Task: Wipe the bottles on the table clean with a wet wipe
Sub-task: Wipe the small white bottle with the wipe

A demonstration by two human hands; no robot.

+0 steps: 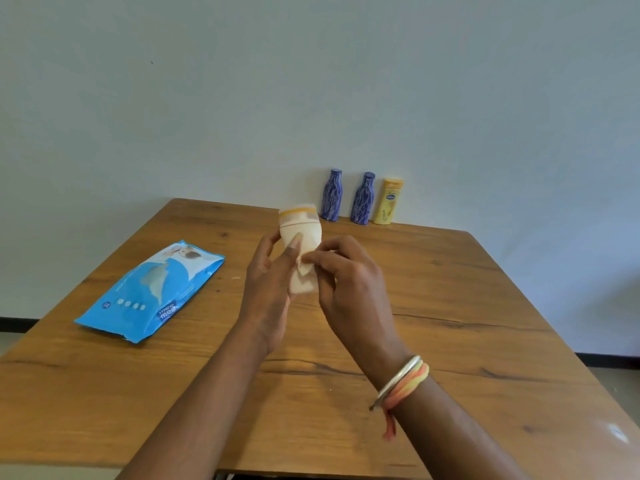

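A brown wooden tabletop (450,341) is seen. A blue wipe pack (149,292) is laid flat at 9 o'clock. A cream bottle (300,237) is held up over the middle, gripped by the left hand (268,289). A wet wipe (302,268) is pinched against the bottle by the right hand (349,285). At 12 o'clock, two blue bottles (331,195) and a yellow bottle (388,202) are stood by the wall.

A plain, sparsely furnished room, perhaps in a home or a simple office. A wood-grain surface (450,306) stands against a bare pale wall (311,81), with a dark skirting strip (17,322) along the wall's foot and a light floor (616,375) beyond the surface's right edge.
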